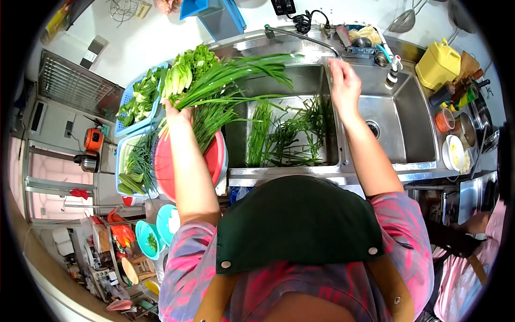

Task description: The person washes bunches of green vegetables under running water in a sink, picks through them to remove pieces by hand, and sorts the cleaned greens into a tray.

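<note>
My left hand [179, 114] is closed around the root end of a bunch of garlic chives [236, 77]. Their long leaves fan out to the right, over the near-left part of the sink. Below lies a red basin [163, 170] with more chives at its rim. My right hand [345, 86] is raised over the divider between the two sink bowls, fingers curled, beside the end of the faucet spout [316, 41]. Whether it touches the spout, or pinches something small, I cannot tell. Loose greens [292, 134] lie on the floor of the left sink bowl [238, 142].
Leafy vegetables fill a blue basket [124, 102] at left, and a second basket [122, 153] holds greens and okra-like pods. A soap dispenser [393, 70] and a yellow jug [437, 64] stand right of the sink. Another person's arm [475, 222] shows at lower right.
</note>
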Tool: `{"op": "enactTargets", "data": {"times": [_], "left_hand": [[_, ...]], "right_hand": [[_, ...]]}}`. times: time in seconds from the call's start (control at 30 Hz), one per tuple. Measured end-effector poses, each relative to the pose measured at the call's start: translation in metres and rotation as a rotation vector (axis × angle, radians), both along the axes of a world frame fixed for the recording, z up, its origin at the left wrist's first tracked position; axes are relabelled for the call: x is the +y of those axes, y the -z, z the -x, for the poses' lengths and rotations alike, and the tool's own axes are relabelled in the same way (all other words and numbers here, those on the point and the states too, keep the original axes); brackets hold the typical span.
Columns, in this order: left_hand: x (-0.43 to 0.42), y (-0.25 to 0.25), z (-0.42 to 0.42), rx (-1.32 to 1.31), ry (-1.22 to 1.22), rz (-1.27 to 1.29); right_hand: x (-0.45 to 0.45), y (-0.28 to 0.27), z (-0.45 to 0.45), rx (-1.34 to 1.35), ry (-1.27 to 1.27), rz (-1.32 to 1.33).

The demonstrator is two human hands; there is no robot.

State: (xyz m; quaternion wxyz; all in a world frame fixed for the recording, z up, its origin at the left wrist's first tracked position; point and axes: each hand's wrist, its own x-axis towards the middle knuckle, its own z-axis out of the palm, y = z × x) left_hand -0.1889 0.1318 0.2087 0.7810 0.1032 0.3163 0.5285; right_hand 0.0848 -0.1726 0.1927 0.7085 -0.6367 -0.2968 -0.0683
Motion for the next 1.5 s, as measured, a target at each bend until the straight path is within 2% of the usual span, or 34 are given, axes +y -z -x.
{"op": "enactTargets", "data": {"times": [0.07, 0.13, 0.2, 0.23, 0.3, 0.37, 0.43, 0.5, 0.63, 0.73, 0.8, 0.83, 0.87, 0.97, 1.0, 1.03, 1.07, 1.1, 1.17, 1.2, 1.23, 1.27, 1.37, 1.4, 1.43, 1.5], "left_hand": [[0.012, 0.011, 0.009, -0.011, -0.014, 0.011], [0.002, 0.002, 0.01, -0.002, -0.034, 0.015], [0.008, 0.005, 0.015, -0.046, -0.049, 0.048], [0.011, 0.006, 0.017, -0.092, -0.06, 0.082], [0.012, 0.004, 0.021, -0.166, -0.076, 0.128], [0.006, 0.003, 0.022, -0.172, -0.108, 0.154], [0.011, 0.008, 0.028, -0.242, -0.078, 0.179], [0.009, 0.012, 0.029, -0.248, -0.053, 0.197], [0.019, 0.025, 0.026, -0.214, -0.068, 0.288], [0.009, 0.024, 0.017, -0.299, -0.069, 0.349], [0.021, 0.041, 0.014, -0.224, -0.12, 0.309], [0.002, 0.024, 0.005, -0.152, -0.179, 0.267], [-0.019, 0.008, -0.002, -0.214, -0.18, 0.307], [-0.011, 0.012, 0.003, -0.202, -0.106, 0.353], [-0.003, 0.022, 0.008, -0.054, -0.031, 0.25], [0.004, 0.027, 0.011, -0.057, -0.037, 0.252], [0.013, 0.032, 0.014, -0.084, -0.022, 0.267], [0.009, 0.029, 0.015, -0.109, -0.008, 0.283], [0.002, 0.022, 0.014, -0.106, -0.041, 0.309], [0.004, 0.024, 0.014, -0.088, -0.035, 0.281], [0.01, 0.029, 0.014, -0.072, -0.029, 0.252], [0.036, 0.051, 0.025, -0.083, -0.049, 0.151], [0.04, 0.053, 0.021, -0.104, -0.132, 0.12], [0.026, 0.04, 0.015, -0.103, -0.126, 0.132], [-0.023, 0.004, 0.0, 0.028, -0.094, 0.073], [0.029, 0.036, 0.027, -0.266, 0.039, 0.112]], "right_hand": [[-0.003, 0.049, -0.001, -0.05, -0.113, 0.064], [-0.011, 0.083, 0.007, -0.005, -0.245, 0.262], [-0.018, 0.105, 0.016, -0.14, -0.318, 0.436], [-0.021, 0.1, 0.025, -0.21, -0.368, 0.495], [-0.033, 0.073, 0.038, -0.063, -0.542, 0.91], [-0.034, 0.086, 0.038, -0.066, -0.575, 0.932], [-0.029, 0.098, 0.034, -0.529, -0.357, 0.594], [-0.02, 0.089, 0.026, -0.358, -0.355, 0.517], [0.008, 0.033, 0.017, -0.259, -0.261, 0.31], [0.038, 0.002, 0.007, -0.337, -0.221, 0.207], [0.055, -0.009, 0.001, -0.357, -0.265, 0.158], [0.062, -0.011, -0.003, -0.359, -0.262, 0.155], [0.068, -0.011, -0.006, -0.394, -0.292, 0.171], [0.073, -0.016, -0.01, -0.452, -0.357, 0.291], [0.07, -0.019, -0.008, -0.401, -0.413, 0.305], [0.067, -0.02, -0.007, -0.35, -0.468, 0.32], [0.067, -0.016, -0.007, -0.464, -0.389, 0.289], [0.064, -0.017, -0.007, -0.467, -0.396, 0.292], [0.056, -0.019, -0.005, -0.363, -0.353, 0.368], [0.047, -0.027, 0.001, -0.213, -0.351, 0.458], [0.043, -0.024, 0.002, -0.218, -0.356, 0.458], [0.037, -0.018, -0.001, -0.205, -0.267, 0.31], [0.033, -0.011, -0.018, -0.252, -0.002, -0.185], [0.026, -0.026, -0.008, -0.15, -0.031, -0.125], [0.028, -0.027, -0.006, -0.186, -0.067, -0.15], [0.022, -0.034, 0.006, -0.347, -0.114, -0.044]]}}
